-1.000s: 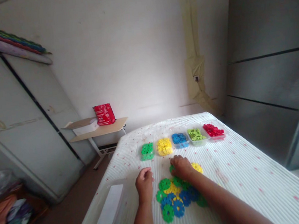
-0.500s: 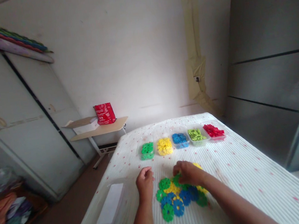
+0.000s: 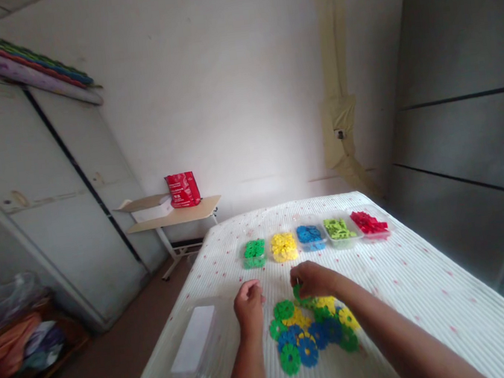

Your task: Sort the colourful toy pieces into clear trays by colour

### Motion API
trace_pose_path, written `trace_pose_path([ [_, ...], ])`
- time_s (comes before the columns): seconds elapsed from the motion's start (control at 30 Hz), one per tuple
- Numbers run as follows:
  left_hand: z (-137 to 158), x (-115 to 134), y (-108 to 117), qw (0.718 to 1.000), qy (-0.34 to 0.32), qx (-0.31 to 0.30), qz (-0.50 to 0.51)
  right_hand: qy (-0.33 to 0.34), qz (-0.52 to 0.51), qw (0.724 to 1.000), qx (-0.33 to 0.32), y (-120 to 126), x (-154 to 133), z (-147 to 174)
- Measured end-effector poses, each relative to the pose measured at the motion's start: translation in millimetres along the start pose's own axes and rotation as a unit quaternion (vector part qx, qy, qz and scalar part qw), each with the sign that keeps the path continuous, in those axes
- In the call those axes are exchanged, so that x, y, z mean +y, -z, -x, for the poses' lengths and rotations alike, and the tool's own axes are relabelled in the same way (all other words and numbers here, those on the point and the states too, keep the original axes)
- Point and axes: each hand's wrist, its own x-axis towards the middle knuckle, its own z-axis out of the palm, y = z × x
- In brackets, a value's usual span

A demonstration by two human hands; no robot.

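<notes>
My right hand pinches a green notched disc above the far edge of a loose pile of discs. In the pile lie blue discs, green discs and yellow discs, flat and overlapping on the table. To the left of the pile my left hand is closed, its fingers curled towards the thumb. Whatever it may hold is hidden.
Beyond the hands a row of clear tubs holds green discs, yellow discs, blue discs, lime pieces and red pieces. A clear plastic box with a white slab lies left on the patterned tablecloth.
My right hand has lifted slightly from the pile with a green disc between its fingers, uncovering more yellow and green discs. My left hand keeps its curled pose. The view has shifted a little left.
</notes>
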Motion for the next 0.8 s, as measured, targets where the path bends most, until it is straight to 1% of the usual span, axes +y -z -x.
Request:
trace_pose_path([
  [0.07,-0.5,-0.7,0.3,1.000,0.007,-0.010,0.010,-0.002,-0.028,0.999,0.032,10.6,-9.5,-23.4],
  [0.17,-0.1,0.5,1.2,1.000,0.011,-0.020,0.017,-0.023,-0.056,0.990,0.124,24.1,-22.7,-55.3],
  [0.23,0.5,2.0,1.6,0.999,0.011,-0.025,0.017,-0.039,-0.056,0.981,0.183,28.4,-26.2,-65.9],
  [0.3,0.7,2.8,1.9,0.999,0.011,-0.028,0.015,-0.047,-0.048,0.975,0.213,27.3,-23.5,-65.3],
  [0.37,0.5,2.7,2.1,0.999,0.010,-0.029,0.010,-0.050,-0.038,0.973,0.221,22.2,-13.6,-55.1],
  [0.43,0.4,2.4,2.4,0.999,0.007,-0.033,0.001,-0.058,-0.025,0.973,0.224,15.9,3.1,-38.3],
  [0.57,2.3,5.0,1.7,0.997,-0.010,-0.066,-0.027,-0.087,0.006,0.970,0.229,7.9,51.5,5.6],
  [0.7,8.4,15.3,-0.6,0.987,-0.040,-0.145,-0.064,-0.130,0.036,0.963,0.234,4.9,98.9,49.1],
  [0.8,15.2,24.2,-1.1,0.967,-0.070,-0.228,-0.087,-0.148,0.049,0.961,0.230,0.7,118.2,66.9],
])
